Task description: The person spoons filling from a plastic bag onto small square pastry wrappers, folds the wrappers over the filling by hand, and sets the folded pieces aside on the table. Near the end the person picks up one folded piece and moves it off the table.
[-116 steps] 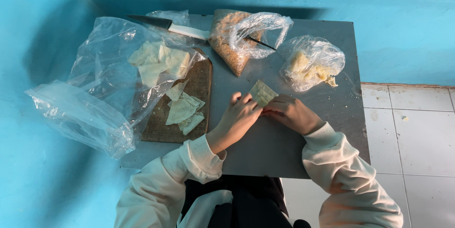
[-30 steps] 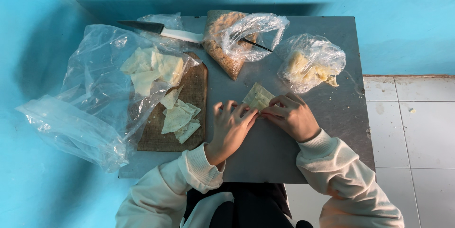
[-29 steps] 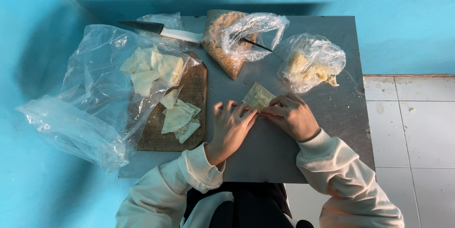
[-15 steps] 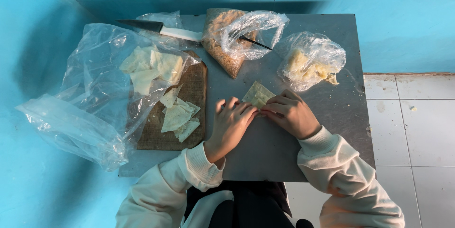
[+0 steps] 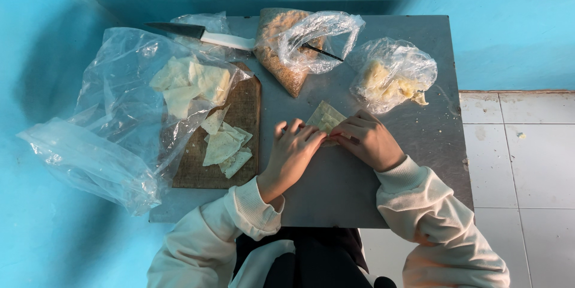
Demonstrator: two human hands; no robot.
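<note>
A pale yellow, thin dough sheet [image 5: 324, 117] lies on the grey metal table [image 5: 419, 156]. My left hand [image 5: 294, 151] presses on its near left edge with the fingers together. My right hand [image 5: 369, 139] pinches its near right edge. Both hands meet over the lower part of the sheet and hide it; only the far corner shows. White sleeves cover both wrists.
A brown wooden board [image 5: 230, 138] at the left carries several cut dough pieces [image 5: 223, 144]. A large clear plastic bag [image 5: 120, 114] holds more sheets. At the back lie a white-handled knife [image 5: 200, 33], a bag of brown filling [image 5: 299, 45] and a bag of yellow lumps [image 5: 392, 75].
Both hands stay on the dough sheet in nearly the same spot; the fingers have shifted slightly along its near edge. Nothing else on the table has moved.
</note>
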